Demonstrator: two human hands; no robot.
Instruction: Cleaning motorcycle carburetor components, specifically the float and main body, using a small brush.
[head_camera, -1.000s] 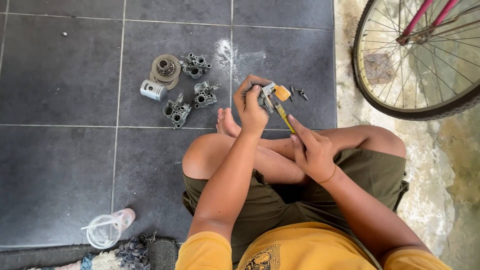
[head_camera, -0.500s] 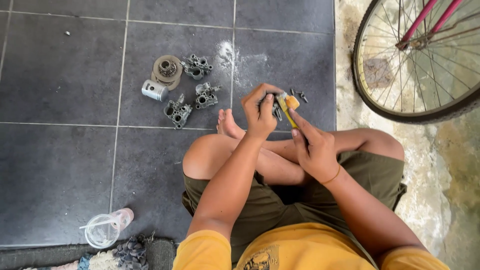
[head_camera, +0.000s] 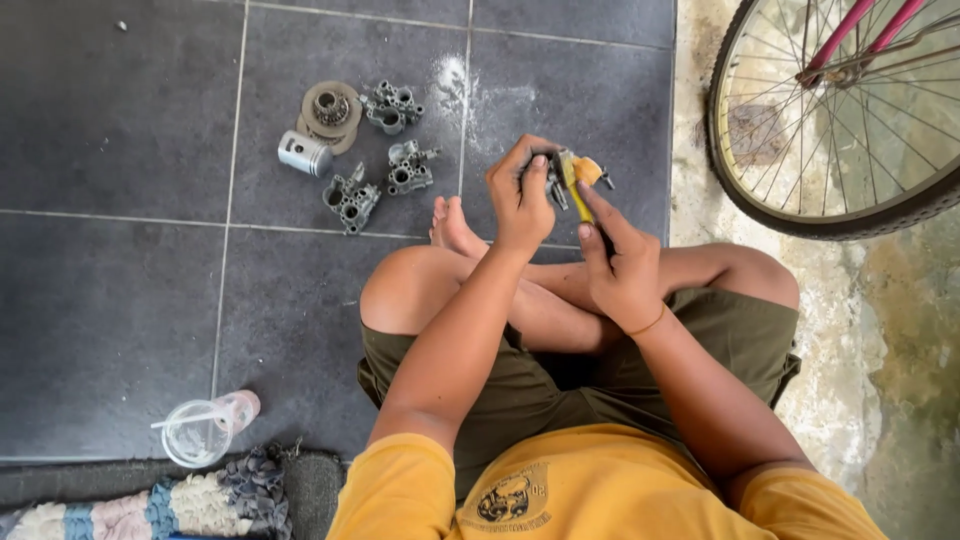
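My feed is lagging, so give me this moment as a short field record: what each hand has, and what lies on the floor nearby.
left hand: left hand shut on a small grey metal part, held above the dark tiled floor
right hand: right hand shut on a yellow-handled tool, tip at the part
floor, left of the hands: three grey cast-metal housings, a silver piston, a round brown disc part
lower left: clear plastic cup with straw, woven rug
upper right: bicycle wheel
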